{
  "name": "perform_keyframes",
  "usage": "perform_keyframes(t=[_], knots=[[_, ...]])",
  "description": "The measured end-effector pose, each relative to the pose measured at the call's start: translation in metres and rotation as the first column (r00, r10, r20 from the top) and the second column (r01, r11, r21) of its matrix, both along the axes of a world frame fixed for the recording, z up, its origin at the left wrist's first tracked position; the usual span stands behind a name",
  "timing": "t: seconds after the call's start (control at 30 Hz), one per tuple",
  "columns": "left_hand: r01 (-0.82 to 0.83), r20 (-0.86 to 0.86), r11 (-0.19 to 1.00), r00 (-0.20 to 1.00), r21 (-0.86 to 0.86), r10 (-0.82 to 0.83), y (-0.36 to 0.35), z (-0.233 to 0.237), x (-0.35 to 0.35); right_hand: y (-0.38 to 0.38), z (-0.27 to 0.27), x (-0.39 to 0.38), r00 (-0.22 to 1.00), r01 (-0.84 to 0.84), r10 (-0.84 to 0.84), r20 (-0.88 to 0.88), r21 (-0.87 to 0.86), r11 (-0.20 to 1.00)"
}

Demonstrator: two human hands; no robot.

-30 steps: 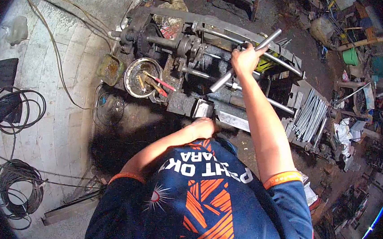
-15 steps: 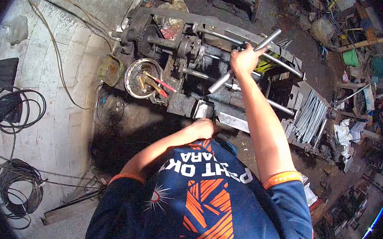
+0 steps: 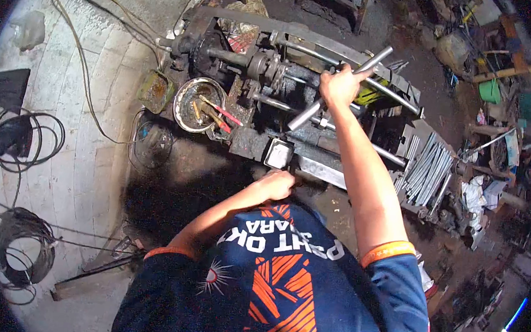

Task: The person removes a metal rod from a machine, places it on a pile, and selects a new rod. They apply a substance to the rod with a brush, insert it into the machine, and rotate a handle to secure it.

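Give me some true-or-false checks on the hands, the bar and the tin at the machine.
1. The right hand grips the metal bar. True.
2. The round tin holds red-handled tools. True.
3. The left hand is inside the round tin. False: it is at the near edge of the machine, just below the square box.
4. The rod bundle lies left of the machine. False: it lies at its right.

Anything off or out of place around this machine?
Nothing plainly broken or spilled. Loose black cable coils sprawl on the pale floor; a round metal bowl of red-handled tools perches at the edge of the dark machine. Right hand grips a steel bar.
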State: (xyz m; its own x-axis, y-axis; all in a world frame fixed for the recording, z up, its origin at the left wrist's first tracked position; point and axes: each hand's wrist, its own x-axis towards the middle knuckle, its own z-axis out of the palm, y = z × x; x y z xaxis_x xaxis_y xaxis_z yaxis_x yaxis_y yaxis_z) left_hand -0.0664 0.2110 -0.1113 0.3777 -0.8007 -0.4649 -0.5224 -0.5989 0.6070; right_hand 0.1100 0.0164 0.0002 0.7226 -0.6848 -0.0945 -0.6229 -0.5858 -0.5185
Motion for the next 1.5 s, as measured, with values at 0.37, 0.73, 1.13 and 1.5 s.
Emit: perform_keyframes(t=[0.37, 0.73, 1.13, 1.5], knots=[[-0.415, 0.006, 0.907, 0.909, -0.066, 0.416, -0.009, 0.034, -0.046, -0.037, 0.006, -0.019, 0.849, -0.495, 0.481, -0.218, -0.008, 0.869], [-0.039, 0.23, 0.995, 0.971, -0.088, 0.059, -0.002, 0.035, -0.024, -0.007, 0.0, -0.044, 0.916, -0.373, 0.374, -0.146, 0.036, 0.927], [-0.054, 0.215, 0.991, 0.974, -0.119, 0.079, 0.0, 0.049, -0.019, -0.013, -0.009, -0.037, 0.874, -0.39, 0.39, -0.291, 0.058, 0.919], [-0.085, 0.274, 0.993, 0.956, -0.08, 0.104, 0.001, 0.037, -0.026, -0.008, 0.008, -0.034, 0.808, -0.468, 0.433, -0.401, 0.012, 0.884]])
